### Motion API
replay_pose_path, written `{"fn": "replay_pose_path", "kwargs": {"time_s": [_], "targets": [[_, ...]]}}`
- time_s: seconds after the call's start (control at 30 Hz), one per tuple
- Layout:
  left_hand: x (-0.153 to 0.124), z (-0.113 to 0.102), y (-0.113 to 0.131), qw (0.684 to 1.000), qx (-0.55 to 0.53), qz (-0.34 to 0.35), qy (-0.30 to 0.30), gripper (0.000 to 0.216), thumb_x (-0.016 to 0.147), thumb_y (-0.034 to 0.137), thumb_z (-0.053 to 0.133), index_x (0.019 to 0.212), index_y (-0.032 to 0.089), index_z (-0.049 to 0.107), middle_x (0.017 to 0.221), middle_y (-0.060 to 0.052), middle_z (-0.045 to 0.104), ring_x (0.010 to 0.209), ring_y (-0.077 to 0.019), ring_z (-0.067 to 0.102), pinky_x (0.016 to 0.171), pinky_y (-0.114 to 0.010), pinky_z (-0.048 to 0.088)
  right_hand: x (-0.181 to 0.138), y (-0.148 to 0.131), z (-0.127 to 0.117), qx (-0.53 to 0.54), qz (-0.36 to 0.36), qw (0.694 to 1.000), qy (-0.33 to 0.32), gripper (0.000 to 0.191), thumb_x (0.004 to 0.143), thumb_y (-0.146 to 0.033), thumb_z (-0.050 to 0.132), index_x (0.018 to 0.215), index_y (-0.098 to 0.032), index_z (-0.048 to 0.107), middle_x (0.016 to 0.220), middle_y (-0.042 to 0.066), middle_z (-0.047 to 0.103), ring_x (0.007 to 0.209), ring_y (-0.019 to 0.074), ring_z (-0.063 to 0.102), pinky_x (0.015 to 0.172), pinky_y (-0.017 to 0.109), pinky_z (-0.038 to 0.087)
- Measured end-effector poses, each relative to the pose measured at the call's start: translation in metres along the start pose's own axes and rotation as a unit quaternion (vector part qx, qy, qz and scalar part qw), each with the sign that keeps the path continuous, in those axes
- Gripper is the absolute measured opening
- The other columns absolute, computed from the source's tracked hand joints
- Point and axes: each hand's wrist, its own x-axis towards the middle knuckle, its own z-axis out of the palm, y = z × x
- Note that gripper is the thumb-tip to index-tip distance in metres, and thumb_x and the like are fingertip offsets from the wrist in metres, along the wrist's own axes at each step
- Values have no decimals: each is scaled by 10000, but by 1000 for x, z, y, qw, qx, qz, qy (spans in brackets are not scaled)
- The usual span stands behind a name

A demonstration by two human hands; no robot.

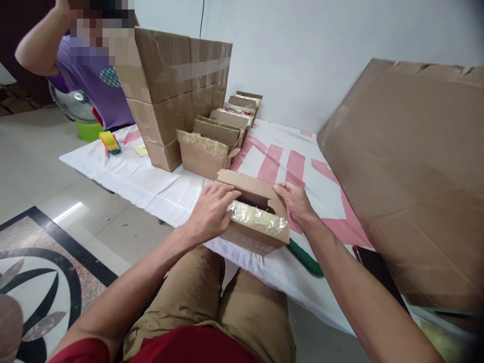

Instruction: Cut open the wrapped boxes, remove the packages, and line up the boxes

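A small cardboard box (249, 237) stands open at the table edge in front of me, with shiny clear tape along its near flap. Its far flap (245, 180) is raised, and the inside looks dark, so its contents cannot be made out. Over the left end of the box my left hand (212, 209) is closed, fingers curled on the edge. At the far right corner my right hand (297, 199) pinches the cardboard between thumb and fingers. A dark green flat object (306, 259) lies partly under the right forearm.
A row of open cardboard boxes (204, 154) runs back toward the wall. Left of it rise stacked taped boxes (166, 75). A large cardboard sheet (412, 176) leans at right near a dark phone-like object (378, 272). Tape rolls (109, 142) lie near another person (91, 96).
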Motion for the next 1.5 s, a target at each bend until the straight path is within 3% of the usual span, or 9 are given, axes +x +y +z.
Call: {"fn": "replay_pose_path", "kwargs": {"time_s": [0.13, 0.53, 0.63, 0.73, 0.83, 0.97, 1.13, 1.33, 1.5], "targets": [[33, -18, 7, 979, 88, 50, -176, 274, 796, 99, 547, 1006, 162, 710, 959, -106, 727, 1008, -291, 651, 1042, -502, 458, -5, 4, 2, -8, -28, 998, 51, 450, 705, -624, 648, 888, -213, 638, 819, 30, 680, 722, 189, 601, 632, 311, 503], [-74, -12, 35, 997, -41, 66, 28, 139, 906, 198, 602, 1030, 209, 663, 1043, -106, 681, 1014, -267, 600, 901, -425, 510, -18, -7, -7, -156, -105, 979, 82, 331, 836, -385, 611, 1102, -199, 673, 1144, 129, 716, 1101, 314, 639, 957, 479, 511], [-69, -9, 32, 997, -33, 44, 44, 138, 962, 179, 557, 1036, 203, 672, 1072, -102, 707, 993, -242, 633, 876, -395, 504, -43, -38, -3, -324, -247, 907, 105, 281, 947, -317, 585, 1180, -204, 694, 1342, 160, 654, 1271, 363, 555, 1072, 541, 400], [-50, -7, 25, 999, 9, 38, 25, 222, 1011, 158, 473, 1045, 197, 689, 1031, -86, 741, 910, -216, 651, 809, -361, 497, -69, -64, 13, -445, -361, 818, -52, 236, 1024, -250, 517, 1125, -215, 727, 1257, 120, 718, 1158, 300, 630, 983, 438, 420], [-25, -3, 19, 996, 49, 53, -51, 278, 1017, 192, 445, 988, 189, 721, 882, -87, 740, 841, -229, 646, 770, -366, 496, -78, -76, 30, -523, -338, 745, -237, 220, 1020, -197, 521, 1014, -198, 741, 1086, 89, 778, 1012, 243, 688, 875, 364, 411], [-4, 1, 17, 991, 49, 56, -112, 249, 924, 154, 504, 825, 191, 730, 762, -109, 718, 873, -286, 658, 952, -503, 504, -79, -86, 27, -605, -310, 695, -236, 200, 995, -189, 549, 918, -172, 732, 940, 94, 785, 880, 226, 701, 799, 352, 372], [-19, -7, 19, 998, 46, 17, -28, 210, 883, 159, 551, 920, 227, 746, 1070, -116, 772, 1248, -363, 607, 1234, -719, 158, -90, -85, -24, -585, -324, 719, -189, 121, 939, -272, 618, 916, -211, 720, 879, 80, 765, 839, 264, 688, 759, 373, 390], [-50, 3, 0, 982, 11, -151, 112, 399, 832, 399, 732, 1208, 267, 709, 1427, -127, 629, 1421, -421, 462, 1246, -696, 158, -105, -52, -67, -509, -271, 792, -198, 236, 928, -249, 473, 778, -264, 654, 833, 49, 722, 735, 243, 645, 664, 375, 438], [-60, 22, -3, 956, -66, -273, 87, 538, 867, 452, 654, 1374, 279, 612, 1390, -123, 657, 1494, -485, 357, 1191, -787, 154, -95, -69, -36, -626, -229, 712, -218, 281, 901, -209, 507, 674, -242, 668, 722, 77, 716, 682, 263, 666, 618, 372, 410]]}}
